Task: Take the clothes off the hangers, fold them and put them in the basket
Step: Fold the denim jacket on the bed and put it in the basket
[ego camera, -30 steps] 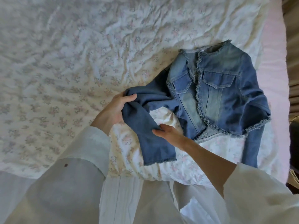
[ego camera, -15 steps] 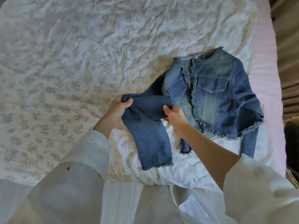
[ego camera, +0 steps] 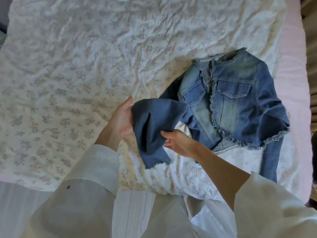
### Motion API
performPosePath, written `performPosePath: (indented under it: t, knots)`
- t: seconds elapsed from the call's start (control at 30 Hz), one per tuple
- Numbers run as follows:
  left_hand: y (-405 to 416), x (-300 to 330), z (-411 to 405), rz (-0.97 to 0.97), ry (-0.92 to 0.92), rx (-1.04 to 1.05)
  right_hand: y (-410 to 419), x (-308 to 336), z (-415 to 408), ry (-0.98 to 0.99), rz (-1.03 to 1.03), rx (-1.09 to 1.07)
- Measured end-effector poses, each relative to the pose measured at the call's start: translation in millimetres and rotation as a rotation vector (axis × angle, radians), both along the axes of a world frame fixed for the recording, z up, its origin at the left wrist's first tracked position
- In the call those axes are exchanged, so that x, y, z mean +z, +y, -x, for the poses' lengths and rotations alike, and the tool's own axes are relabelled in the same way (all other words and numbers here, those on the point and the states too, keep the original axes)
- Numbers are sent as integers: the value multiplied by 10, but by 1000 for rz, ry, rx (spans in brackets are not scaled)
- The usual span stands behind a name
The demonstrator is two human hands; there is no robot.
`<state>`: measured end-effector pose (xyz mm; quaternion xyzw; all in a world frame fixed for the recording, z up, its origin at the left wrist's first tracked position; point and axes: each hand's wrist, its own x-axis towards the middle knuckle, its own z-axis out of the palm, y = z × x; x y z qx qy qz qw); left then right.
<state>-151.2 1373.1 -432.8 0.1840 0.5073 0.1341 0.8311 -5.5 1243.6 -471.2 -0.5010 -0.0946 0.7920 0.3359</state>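
Denim jacket (ego camera: 240,103) near bed's right edge | both hands gripping its sleeve (ego camera: 154,124) | bedspread (ego camera: 68,74) open leftward

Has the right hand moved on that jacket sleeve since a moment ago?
Yes. The right hand has slid down the sleeve, away from the jacket's chest pocket and toward the cuff.

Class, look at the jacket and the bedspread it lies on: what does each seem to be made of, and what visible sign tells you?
Jacket: apparently denim, blue with faded, washed panels; stitched seams, flap pockets and frayed raw edges suggest it. Bedspread: thin, matte woven cloth, perhaps cotton; it creases finely and carries a small floral print.
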Motion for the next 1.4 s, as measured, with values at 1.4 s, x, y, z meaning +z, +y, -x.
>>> performPosePath:
  t: [1.4]
  knots:
    - [457, -1324, -1259, -780, 1028, -717, -435, -651, -1487, -1142, 236, 275]
